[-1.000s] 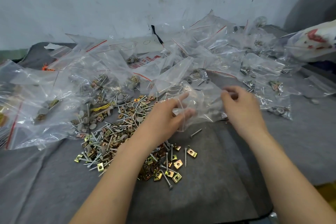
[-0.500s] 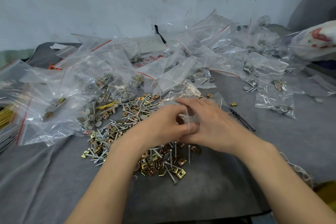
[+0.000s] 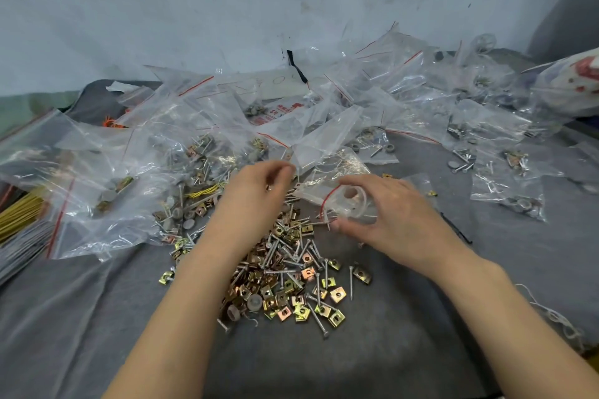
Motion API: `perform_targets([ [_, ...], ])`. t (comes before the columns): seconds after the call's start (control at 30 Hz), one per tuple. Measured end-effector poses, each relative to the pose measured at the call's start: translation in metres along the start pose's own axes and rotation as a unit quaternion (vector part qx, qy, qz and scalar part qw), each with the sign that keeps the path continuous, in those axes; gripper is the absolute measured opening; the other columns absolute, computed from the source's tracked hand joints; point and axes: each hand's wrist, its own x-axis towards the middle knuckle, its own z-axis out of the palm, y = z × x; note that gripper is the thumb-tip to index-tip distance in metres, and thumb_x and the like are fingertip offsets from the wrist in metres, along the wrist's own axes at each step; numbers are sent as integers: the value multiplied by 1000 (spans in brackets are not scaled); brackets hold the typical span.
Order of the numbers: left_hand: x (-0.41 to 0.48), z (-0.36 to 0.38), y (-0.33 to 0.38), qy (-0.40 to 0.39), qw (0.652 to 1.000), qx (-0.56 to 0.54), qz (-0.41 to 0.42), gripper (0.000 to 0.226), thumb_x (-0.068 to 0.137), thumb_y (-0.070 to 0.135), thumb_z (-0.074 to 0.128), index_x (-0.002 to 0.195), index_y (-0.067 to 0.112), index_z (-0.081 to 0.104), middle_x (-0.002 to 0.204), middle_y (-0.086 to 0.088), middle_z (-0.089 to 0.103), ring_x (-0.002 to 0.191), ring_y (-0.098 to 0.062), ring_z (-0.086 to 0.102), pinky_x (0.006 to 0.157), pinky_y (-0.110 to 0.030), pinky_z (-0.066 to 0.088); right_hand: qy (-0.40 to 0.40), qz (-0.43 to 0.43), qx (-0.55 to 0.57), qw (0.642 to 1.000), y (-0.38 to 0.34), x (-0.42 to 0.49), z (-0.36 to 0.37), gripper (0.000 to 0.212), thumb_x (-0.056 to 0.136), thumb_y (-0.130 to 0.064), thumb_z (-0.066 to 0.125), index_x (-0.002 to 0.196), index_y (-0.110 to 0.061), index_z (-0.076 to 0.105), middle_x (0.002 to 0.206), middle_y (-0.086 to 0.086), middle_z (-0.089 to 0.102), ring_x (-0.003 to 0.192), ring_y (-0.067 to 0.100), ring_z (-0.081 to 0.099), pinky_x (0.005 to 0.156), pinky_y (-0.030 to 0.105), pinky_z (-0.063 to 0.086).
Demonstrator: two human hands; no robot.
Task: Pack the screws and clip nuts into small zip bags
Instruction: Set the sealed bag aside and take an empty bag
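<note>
A loose pile of silver screws (image 3: 293, 248) and brass clip nuts (image 3: 303, 300) lies on the grey cloth in front of me. My right hand (image 3: 393, 220) grips a small clear zip bag (image 3: 348, 204) with a red seal line, its mouth held open toward the left, just above the pile's right edge. My left hand (image 3: 259, 191) hovers over the far side of the pile, its fingers curled with the tips bunched together. Nothing shows between them.
Many clear zip bags (image 3: 340, 126), some filled with hardware, cover the back and right of the table. A big bag with grey caps (image 3: 107, 197) and bundles of yellow ties (image 3: 19, 214) lie at the left. A white string (image 3: 551, 317) trails at the right.
My hands were together on the small bag; they have separated. The left hand let go and moved left and back over the pile, while the right hand keeps the bag with its mouth open.
</note>
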Motion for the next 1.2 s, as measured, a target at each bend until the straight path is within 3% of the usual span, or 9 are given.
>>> perform_targets([
  [0.07,7,-3,-18,1,994,97,-57,38,101,38,49,133,20,58,126,0,66,108,-12,60,92,-30,47,-4,3,-4,1000,1,0,0,72,79,-70,59,139,-32,50,134,-11,61,124,10,51,106,28,29],
  [0.17,12,1,-34,-82,969,199,-125,60,100,51,43,149,18,38,150,-10,45,138,-34,38,114,-48,32,-10,7,-7,1000,2,0,0,72,80,-66,64,142,-34,47,136,-12,59,126,9,49,102,21,24],
  [0.3,16,7,-36,-117,953,253,-122,67,98,60,37,154,25,26,155,-10,34,143,-38,25,116,-51,25,-8,12,-7,1000,5,-1,-1,73,81,-65,64,144,-35,44,139,-12,57,127,9,48,101,19,22],
  [0.43,21,13,-32,-136,940,293,-105,62,99,59,33,153,28,29,157,-8,33,145,-35,22,116,-50,24,-7,19,0,1000,5,-1,-3,77,79,-72,55,145,-34,42,138,-12,57,127,11,51,107,31,32],
  [0.7,22,11,-23,-158,945,271,-89,44,104,36,44,145,20,45,143,-13,43,138,-32,32,112,-49,34,1,24,12,1000,4,2,-5,77,80,-70,53,148,-34,40,139,-10,57,126,12,50,105,31,32],
  [0.8,19,5,-22,-164,953,240,-80,35,101,30,53,134,18,55,134,-9,46,127,-28,44,110,-44,38,4,24,15,1000,3,3,-6,78,81,-70,53,148,-33,39,141,-10,55,129,13,50,106,31,32],
  [0.9,15,0,-24,-161,961,213,-68,22,99,24,55,120,20,61,120,-4,49,107,-20,50,97,-32,44,1,26,15,1000,1,2,-6,78,82,-70,52,149,-34,37,143,-10,54,130,13,48,107,30,31],
  [1.0,11,-4,-26,-154,971,173,-60,16,98,23,58,114,23,64,107,3,49,92,-12,48,75,-20,38,-6,28,12,1000,0,0,-5,80,83,-72,51,151,-34,35,145,-9,53,131,13,47,108,31,31],
  [1.2,5,-8,-26,-119,983,131,-56,17,98,19,58,112,22,67,96,8,57,80,-6,51,69,-20,38,-16,24,3,1000,-1,-1,-3,80,84,-69,54,153,-33,33,143,-9,54,130,14,49,110,34,32],
])
